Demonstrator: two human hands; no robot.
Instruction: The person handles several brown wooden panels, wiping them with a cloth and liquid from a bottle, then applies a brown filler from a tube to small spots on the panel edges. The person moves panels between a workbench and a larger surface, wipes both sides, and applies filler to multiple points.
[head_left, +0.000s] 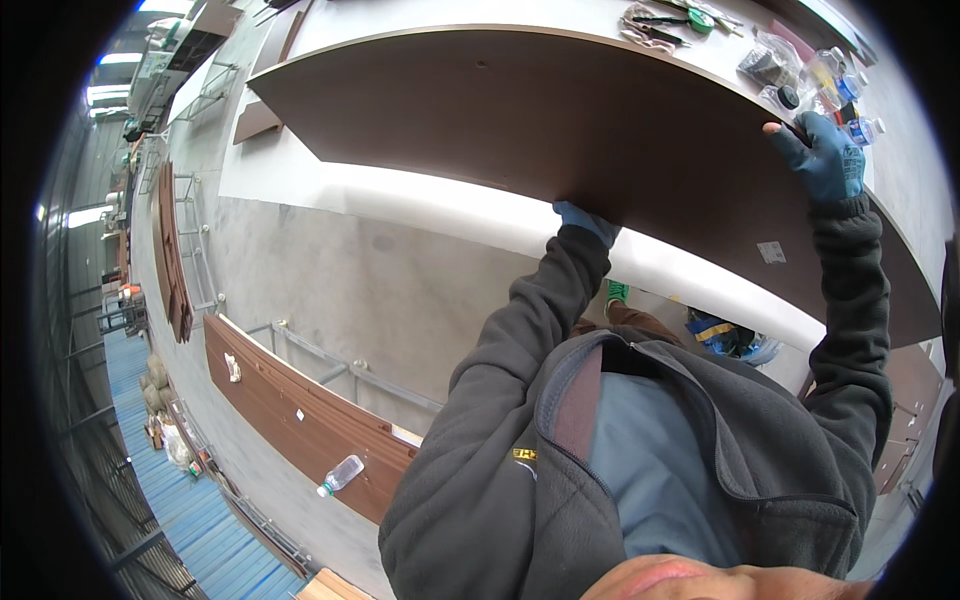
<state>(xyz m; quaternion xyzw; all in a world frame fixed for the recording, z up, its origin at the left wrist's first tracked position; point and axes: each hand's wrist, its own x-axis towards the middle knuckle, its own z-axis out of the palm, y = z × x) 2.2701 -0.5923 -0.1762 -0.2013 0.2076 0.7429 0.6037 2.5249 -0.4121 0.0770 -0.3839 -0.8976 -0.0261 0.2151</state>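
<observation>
1. Brown and smooth-faced, the long panel [540, 120] stretched across the space in front of the person, above a white worktop [400, 195]; it looked tilted, though what bore its weight could not be made out.
2. At the near edge, the gloved left hand [590, 222] met the panel; most of its fingers were hidden, so whether they were curled or flat could not be told.
3. Toward the right end, the gloved right hand [825, 158] held the far edge, its bare thumb tip pointing left and its fingers seemingly hooked around the rim.
4. Judging by that two-edge hold, the step in hand was steadying or turning the panel.
5. The next move seemed to call for both hands acting together, keeping the unsupported left end from swinging and the far edge off the plastic bottles [849, 86] just beyond.
</observation>
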